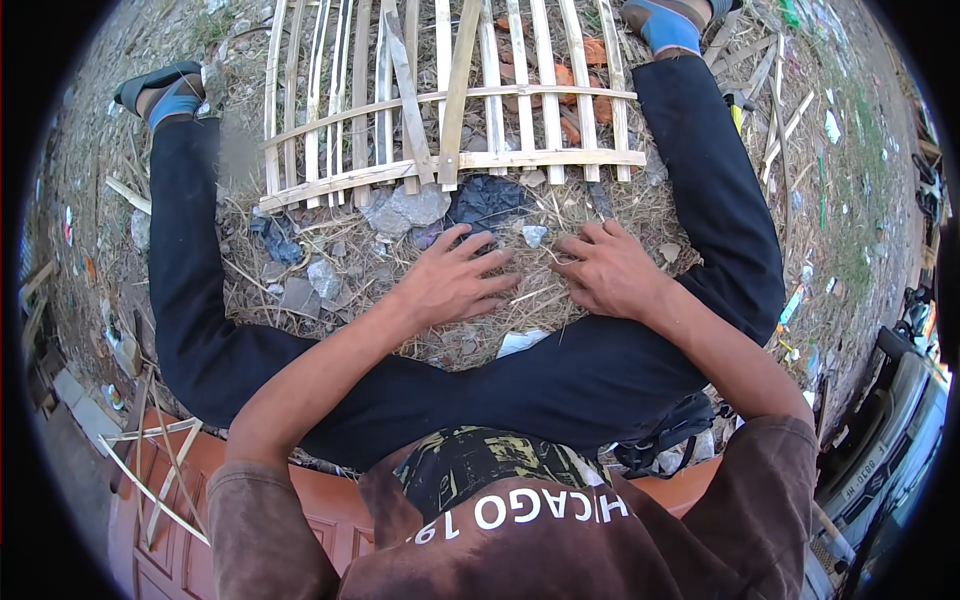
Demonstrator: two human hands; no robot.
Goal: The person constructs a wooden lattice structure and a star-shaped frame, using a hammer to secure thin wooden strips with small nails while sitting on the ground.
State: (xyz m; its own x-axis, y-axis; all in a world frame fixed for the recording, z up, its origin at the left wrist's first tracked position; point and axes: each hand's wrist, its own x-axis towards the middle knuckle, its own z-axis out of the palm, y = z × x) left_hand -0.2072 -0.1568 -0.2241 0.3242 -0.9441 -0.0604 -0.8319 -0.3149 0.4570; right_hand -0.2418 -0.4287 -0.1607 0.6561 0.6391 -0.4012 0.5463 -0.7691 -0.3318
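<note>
My left hand (455, 277) is low over the dry grass and litter between my legs, its fingers spread and nothing visible in them. To its right, my right hand (610, 272) rests on the straw with fingers bent downward and somewhat apart. I see nothing held there, though its palm side is hidden. A pale stone-like piece (534, 235) lies between the two hands. Just beyond them, a panel of thin wooden slats (553, 110) with two curved crosspieces lies between my feet. Neither hand touches it. Two slats cross it at a slant.
Grey stones (405, 210) and crumpled black plastic (487, 203) lie at the panel's near edge. A yellow-handled tool (737, 112) is beside my right leg, near loose wood strips (778, 120). Behind me are a reddish-brown panelled board (180, 510) and a vehicle (885, 440) at right.
</note>
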